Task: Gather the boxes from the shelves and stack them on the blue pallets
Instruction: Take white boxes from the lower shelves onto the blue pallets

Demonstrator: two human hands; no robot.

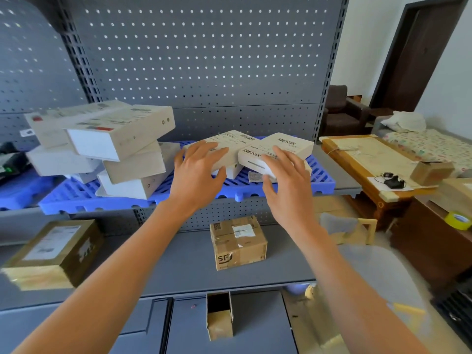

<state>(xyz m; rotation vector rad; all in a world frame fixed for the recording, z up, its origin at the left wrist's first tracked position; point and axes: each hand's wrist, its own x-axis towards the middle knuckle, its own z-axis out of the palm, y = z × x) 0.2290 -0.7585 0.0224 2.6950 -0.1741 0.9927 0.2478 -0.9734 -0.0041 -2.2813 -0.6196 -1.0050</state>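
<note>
Hands [242, 180] on flat white boxes [255, 152], slatted pallet [319, 180]

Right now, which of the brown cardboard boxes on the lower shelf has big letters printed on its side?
The taped brown box in the middle of the lower shelf, marked SF; the brown box at the left shows only a paper label.

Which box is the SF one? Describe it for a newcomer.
Start at the grey pegboard shelving and drop to the shelf under the blue pallet. The brown carton stands alone mid-shelf, between the arms; it alone has "SF" printed on its front.
</note>
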